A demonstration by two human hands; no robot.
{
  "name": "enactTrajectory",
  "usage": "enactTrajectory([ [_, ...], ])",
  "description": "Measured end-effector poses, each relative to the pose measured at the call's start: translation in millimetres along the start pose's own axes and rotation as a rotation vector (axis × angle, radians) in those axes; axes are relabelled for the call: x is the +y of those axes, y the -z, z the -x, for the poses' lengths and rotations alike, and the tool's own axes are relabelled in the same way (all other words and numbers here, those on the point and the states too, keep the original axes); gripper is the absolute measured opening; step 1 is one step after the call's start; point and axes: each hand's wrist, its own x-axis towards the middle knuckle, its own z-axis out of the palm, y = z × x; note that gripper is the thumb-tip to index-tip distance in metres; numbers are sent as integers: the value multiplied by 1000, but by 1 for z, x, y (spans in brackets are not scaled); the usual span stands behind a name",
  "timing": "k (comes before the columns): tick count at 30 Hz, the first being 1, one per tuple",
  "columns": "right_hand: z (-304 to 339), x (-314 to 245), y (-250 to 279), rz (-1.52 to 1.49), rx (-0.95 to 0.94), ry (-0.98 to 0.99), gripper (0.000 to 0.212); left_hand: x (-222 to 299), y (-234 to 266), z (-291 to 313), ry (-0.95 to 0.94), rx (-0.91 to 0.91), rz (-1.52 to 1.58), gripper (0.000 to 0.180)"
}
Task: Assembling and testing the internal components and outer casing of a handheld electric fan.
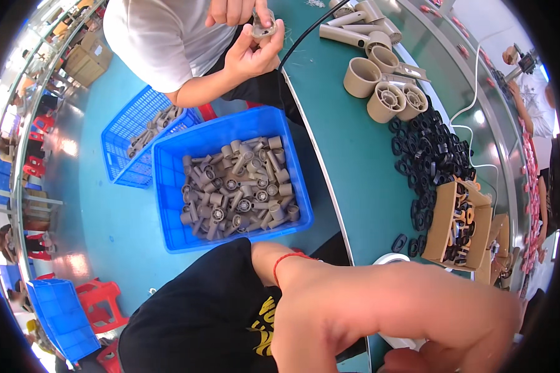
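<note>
My left hand (pixel 386 304) is very large at the lower right, close to the camera. A red cord bracelet (pixel 286 258) circles its wrist, beyond the edge of my black shirt (pixel 199 311). The fingers arch over to the right and bend down. Their tips run off the lower edge, so whether they hold anything is hidden. Behind the hand, a white rounded object (pixel 391 258) partly shows on the green tabletop (pixel 367 211). My right hand cannot be made out. Across from me, a co-worker's hands (pixel 252 53) hold a small translucent piece.
A blue bin (pixel 230 245) of beige plastic parts stands left of the table, beside a blue basket (pixel 115 140). On the table lie beige cylindrical housings (pixel 362 78), a pile of black rings (pixel 420 155) and a cardboard box (pixel 438 224). Red stools (pixel 102 298) stand lower left.
</note>
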Motion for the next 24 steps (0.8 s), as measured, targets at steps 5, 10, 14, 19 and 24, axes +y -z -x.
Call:
enactTrajectory([
  [5, -1, -14, -10, -91, -43, -83, 56, 6, -6, 2, -8, 6, -6, 16],
  [10, -2, -16, -13, -85, -32, -85, 57, 6, -10, 4, -20, 16, -17, 16],
  [14, -3, -12, -11, -42, -34, -84, 57, 11, -9, -1, -32, 25, -24, 16],
  [19, -2, -16, -26, -130, 37, -59, 43, 28, -11, -2, -29, 19, -9, 17],
  [24, -6, -22, -33, 199, -192, 378, 29, 30, 8, 15, 204, 214, -132, 31],
])
